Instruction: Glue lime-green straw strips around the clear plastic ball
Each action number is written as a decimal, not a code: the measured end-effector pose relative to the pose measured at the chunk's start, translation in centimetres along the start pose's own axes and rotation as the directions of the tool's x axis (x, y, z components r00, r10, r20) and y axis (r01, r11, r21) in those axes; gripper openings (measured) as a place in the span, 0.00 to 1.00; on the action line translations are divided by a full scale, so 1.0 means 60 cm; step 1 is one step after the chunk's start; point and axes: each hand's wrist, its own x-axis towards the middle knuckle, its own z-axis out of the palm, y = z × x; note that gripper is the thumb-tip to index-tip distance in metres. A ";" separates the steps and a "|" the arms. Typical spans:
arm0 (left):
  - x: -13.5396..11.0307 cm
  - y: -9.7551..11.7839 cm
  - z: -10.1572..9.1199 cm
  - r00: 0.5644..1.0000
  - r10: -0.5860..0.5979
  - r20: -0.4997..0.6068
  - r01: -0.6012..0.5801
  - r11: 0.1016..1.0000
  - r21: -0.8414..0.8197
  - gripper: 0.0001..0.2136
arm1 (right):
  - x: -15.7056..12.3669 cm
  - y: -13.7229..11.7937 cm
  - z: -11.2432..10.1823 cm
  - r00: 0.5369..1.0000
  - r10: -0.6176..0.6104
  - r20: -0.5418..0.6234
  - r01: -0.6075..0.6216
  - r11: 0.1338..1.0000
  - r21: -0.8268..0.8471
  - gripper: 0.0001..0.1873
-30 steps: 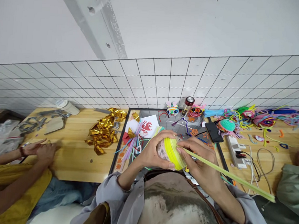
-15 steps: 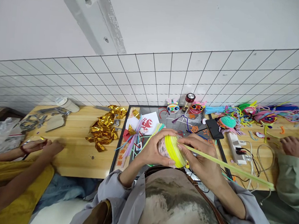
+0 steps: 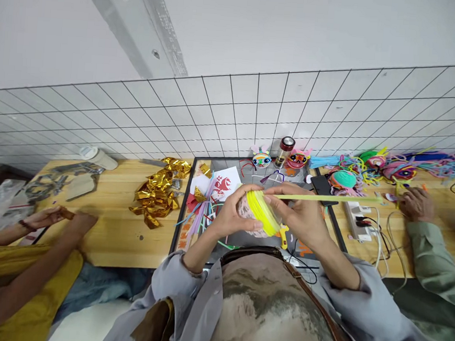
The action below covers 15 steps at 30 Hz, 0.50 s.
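Note:
My left hand (image 3: 230, 214) is wrapped round a rounded pinkish object (image 3: 248, 211) banded with coils of bright yellow pipe cleaner (image 3: 262, 214). My right hand (image 3: 301, 212) pinches the yellow-green pipe cleaner strand (image 3: 327, 198) just where it meets the coils; the free end sticks out level to the right. Both hands hover over a dark framed mat (image 3: 192, 186) strewn with coloured strips and a red paper cutout (image 3: 222, 185). A yellow-handled tool (image 3: 284, 237) lies under my right hand.
Crumpled gold foil (image 3: 158, 191) lies left of the mat. A phone (image 3: 321, 186), power strip (image 3: 355, 218) and a heap of coloured pipe cleaners (image 3: 385, 170) lie right. Another person's hands (image 3: 56, 217) work at the left; a third person's hand (image 3: 416, 202) reaches at right. A jar (image 3: 284, 151) stands by the tiled wall.
The strand's free end has swung up from pointing down-right to lying level. My hands rose slightly over the mat. The right-hand person's hand moved leftward along the table.

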 end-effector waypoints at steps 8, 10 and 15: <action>-0.003 -0.007 -0.002 1.000 0.002 -0.001 -0.002 1.000 0.011 0.43 | -0.004 0.007 0.015 0.997 0.034 -0.070 -0.031 0.998 0.046 0.10; -0.005 -0.006 0.001 1.000 -0.006 -0.004 0.006 1.000 0.011 0.43 | -0.008 0.009 0.015 0.997 0.040 -0.073 -0.036 0.998 0.055 0.10; -0.007 -0.009 0.008 0.999 0.032 -0.022 -0.032 0.999 -0.019 0.41 | -0.013 0.004 0.011 0.997 -0.005 -0.078 0.007 1.000 0.024 0.07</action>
